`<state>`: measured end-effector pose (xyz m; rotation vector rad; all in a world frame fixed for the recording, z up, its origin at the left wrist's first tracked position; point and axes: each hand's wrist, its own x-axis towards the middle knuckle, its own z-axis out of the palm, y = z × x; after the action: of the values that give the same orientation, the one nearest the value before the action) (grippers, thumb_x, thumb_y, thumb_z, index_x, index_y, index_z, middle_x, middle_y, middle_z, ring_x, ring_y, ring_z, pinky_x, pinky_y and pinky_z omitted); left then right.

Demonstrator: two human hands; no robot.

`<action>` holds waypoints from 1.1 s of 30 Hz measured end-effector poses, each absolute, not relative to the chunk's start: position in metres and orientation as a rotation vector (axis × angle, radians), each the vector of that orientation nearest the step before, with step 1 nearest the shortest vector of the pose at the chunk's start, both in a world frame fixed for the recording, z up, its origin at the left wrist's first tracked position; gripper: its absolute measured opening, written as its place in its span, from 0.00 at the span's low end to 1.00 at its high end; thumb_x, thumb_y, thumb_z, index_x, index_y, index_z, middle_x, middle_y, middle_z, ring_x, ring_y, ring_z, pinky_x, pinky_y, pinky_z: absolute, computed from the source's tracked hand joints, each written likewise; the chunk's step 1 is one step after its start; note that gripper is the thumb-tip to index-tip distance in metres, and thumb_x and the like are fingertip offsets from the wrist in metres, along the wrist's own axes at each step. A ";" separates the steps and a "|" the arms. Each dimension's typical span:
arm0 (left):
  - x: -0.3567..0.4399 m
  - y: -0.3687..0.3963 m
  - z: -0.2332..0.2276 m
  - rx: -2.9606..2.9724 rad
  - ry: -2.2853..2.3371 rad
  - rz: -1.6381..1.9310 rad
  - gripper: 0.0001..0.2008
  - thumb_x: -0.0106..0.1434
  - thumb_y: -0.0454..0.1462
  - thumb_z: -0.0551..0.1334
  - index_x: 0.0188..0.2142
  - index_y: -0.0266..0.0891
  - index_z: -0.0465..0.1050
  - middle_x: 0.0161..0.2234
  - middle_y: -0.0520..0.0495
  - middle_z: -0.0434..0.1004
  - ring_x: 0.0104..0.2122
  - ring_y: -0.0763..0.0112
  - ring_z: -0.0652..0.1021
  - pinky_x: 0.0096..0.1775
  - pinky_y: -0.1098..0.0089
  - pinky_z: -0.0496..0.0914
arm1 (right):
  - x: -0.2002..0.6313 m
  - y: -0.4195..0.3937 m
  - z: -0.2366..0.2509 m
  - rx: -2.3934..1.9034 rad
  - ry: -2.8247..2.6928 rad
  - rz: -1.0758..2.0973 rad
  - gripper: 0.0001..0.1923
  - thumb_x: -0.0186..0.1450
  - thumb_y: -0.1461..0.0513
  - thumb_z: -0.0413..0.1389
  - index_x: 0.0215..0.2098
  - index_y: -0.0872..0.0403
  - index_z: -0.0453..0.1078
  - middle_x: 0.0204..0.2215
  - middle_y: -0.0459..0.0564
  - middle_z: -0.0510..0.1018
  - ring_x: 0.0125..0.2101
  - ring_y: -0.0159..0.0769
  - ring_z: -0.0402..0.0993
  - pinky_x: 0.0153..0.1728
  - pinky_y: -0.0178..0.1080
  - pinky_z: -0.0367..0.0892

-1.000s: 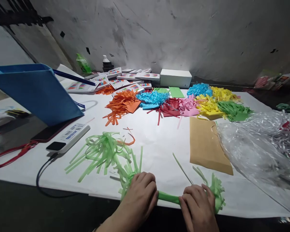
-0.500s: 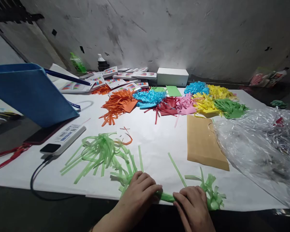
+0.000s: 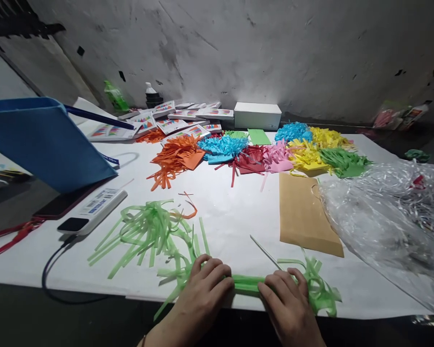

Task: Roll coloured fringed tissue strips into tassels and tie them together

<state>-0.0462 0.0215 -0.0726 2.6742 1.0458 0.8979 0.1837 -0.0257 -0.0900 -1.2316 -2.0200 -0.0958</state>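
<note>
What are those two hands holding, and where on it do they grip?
A rolled strip of green fringed paper. The left hand presses one end of the roll and the right hand the other, at the table's near edge; loose fringes stick out beyond both hands.

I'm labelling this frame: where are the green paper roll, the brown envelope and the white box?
green paper roll (image 3: 246, 283), head view, bare middle between the hands
brown envelope (image 3: 305, 214), head view, centre of its face
white box (image 3: 257, 115), head view, front side

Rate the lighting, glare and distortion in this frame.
Head view: a bright pool washes out the white table sheet near the white box; corners fall dark. Glare speckles the clear plastic bag. Wide-angle bending curves the table edge. Both hands and the green paper roll stay sharp.
</note>
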 end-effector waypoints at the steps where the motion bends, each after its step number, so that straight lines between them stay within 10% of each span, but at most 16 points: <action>1: -0.046 0.022 -0.073 2.662 1.049 0.897 0.12 0.71 0.29 0.51 0.37 0.41 0.71 0.36 0.48 0.77 0.39 0.63 0.71 0.51 0.56 0.57 | 0.187 -0.028 -0.090 -1.229 -2.052 -0.081 0.12 0.72 0.68 0.48 0.42 0.53 0.73 0.36 0.48 0.79 0.43 0.39 0.75 0.57 0.51 0.52; 12: -0.034 0.030 -0.059 2.621 1.404 0.614 0.08 0.66 0.29 0.57 0.31 0.38 0.68 0.34 0.47 0.73 0.35 0.62 0.71 0.42 0.59 0.59 | 0.168 -0.025 -0.084 -1.581 -1.770 -0.110 0.10 0.71 0.66 0.50 0.31 0.51 0.67 0.30 0.46 0.75 0.37 0.41 0.72 0.52 0.53 0.54; 19: -0.041 0.032 -0.061 2.758 0.946 0.614 0.08 0.65 0.28 0.62 0.41 0.41 0.71 0.39 0.50 0.76 0.39 0.64 0.72 0.50 0.59 0.57 | 0.179 -0.019 -0.082 -1.151 -2.049 -0.255 0.17 0.68 0.73 0.45 0.45 0.57 0.73 0.38 0.53 0.78 0.42 0.41 0.73 0.51 0.45 0.62; 33: -0.045 0.010 -0.066 2.489 0.940 0.793 0.08 0.70 0.30 0.56 0.34 0.40 0.68 0.34 0.50 0.75 0.36 0.66 0.70 0.42 0.62 0.59 | 0.189 -0.041 -0.086 -1.129 -2.079 0.018 0.08 0.67 0.70 0.54 0.39 0.53 0.72 0.32 0.47 0.76 0.37 0.36 0.72 0.54 0.47 0.57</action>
<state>-0.0454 0.0100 -0.0655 2.4886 0.9397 0.7927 0.1893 -0.0409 -0.0858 -1.1286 -2.0794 0.0178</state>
